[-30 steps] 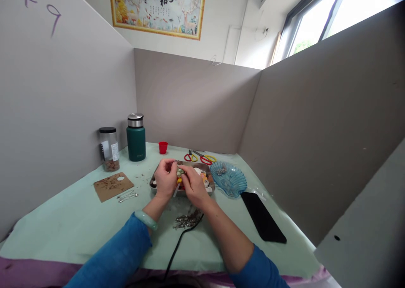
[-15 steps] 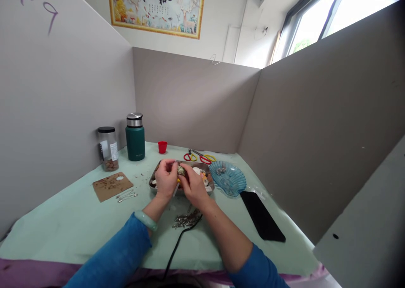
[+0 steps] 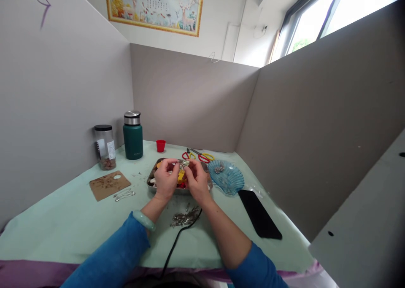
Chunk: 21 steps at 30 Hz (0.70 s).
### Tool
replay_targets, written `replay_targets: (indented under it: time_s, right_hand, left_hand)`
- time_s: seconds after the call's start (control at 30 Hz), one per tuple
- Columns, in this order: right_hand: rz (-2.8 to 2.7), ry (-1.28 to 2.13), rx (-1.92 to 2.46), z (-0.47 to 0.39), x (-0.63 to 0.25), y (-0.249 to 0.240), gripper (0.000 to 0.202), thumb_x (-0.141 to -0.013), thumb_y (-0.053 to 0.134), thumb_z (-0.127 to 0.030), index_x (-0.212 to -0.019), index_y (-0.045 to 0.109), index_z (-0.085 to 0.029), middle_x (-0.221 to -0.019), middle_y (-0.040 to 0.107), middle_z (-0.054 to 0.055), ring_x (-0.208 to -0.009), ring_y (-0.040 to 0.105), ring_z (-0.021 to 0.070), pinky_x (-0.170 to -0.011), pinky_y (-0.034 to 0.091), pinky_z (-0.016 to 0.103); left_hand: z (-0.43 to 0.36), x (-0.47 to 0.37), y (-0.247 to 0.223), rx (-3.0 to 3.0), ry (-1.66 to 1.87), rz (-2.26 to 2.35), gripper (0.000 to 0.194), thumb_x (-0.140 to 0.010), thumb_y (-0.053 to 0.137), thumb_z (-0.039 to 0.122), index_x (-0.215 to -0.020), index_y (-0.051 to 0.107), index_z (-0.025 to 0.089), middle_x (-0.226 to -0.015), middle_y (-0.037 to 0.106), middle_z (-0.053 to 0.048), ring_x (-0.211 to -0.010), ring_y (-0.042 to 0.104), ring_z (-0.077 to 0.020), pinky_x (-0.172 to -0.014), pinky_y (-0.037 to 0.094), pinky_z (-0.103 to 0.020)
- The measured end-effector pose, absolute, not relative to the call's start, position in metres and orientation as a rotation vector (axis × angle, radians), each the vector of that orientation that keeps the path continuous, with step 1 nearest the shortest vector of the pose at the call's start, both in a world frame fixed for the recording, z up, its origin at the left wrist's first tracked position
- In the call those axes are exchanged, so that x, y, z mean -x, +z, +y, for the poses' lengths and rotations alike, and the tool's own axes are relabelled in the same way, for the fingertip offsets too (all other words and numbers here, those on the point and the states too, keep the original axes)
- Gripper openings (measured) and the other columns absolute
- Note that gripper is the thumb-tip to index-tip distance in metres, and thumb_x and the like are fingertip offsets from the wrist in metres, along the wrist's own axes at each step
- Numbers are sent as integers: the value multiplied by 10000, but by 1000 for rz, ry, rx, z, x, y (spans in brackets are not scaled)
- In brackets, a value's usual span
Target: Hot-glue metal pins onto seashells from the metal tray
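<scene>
Both my hands are over a metal tray [image 3: 152, 190] of small colourful pieces. In the fingertips of my right hand [image 3: 198, 181] is a small green-and-white piece [image 3: 184, 164], its kind too small to make out. My left hand [image 3: 166, 181] is closed in a pinch close beside it; what lies between its fingertips is hidden. Below the hands, yellow and red pieces [image 3: 181, 177] show in the tray. A pile of small silver metal clasps or clips [image 3: 184, 217] lies on the cloth nearer to me.
A blue glass dish [image 3: 232, 178] holding metal bits and a black phone-like slab [image 3: 261, 215] are at right. Scissors [image 3: 204, 157] and a red cup [image 3: 160, 146] stand behind. At left are a green flask [image 3: 133, 140], a jar [image 3: 106, 149], cardboard [image 3: 109, 185] and safety pins [image 3: 124, 194].
My hands have moved slightly apart, the right one a little to the right with the green-and-white piece. More of the tray's yellow and red pieces shows between them. The view has shifted slightly.
</scene>
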State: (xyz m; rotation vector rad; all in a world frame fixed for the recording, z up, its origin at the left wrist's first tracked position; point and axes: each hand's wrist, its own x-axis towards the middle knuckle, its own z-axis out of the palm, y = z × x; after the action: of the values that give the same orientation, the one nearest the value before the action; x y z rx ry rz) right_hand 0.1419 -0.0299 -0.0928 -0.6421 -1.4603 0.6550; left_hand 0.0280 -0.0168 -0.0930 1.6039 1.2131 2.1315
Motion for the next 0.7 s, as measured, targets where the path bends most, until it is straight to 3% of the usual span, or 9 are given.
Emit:
replay_targets:
  time_s: [0.5,0.7]
  right_hand:
    - [-1459,642,647,-32,-141,-90,238,-854,550,-314,-1067,515,-211,-813,628,11,-661,590,138,-615,492,252]
    - [-1475,644,649,-30,-142,-93,252,-858,552,-313,-1085,505,-213,-829,633,13,-640,580,130,-591,478,243]
  left_hand:
    - [-27,-29,-87,-1925,2176,1211,89,-814,565,255,-846,627,199,-860,662,-50,-781,621,-165,-721,511,-297]
    - [-30,-28,-83,-2008,2208,1134,97,-817,554,239,-809,646,212,-883,696,-55,-861,647,-185,-800,523,-337]
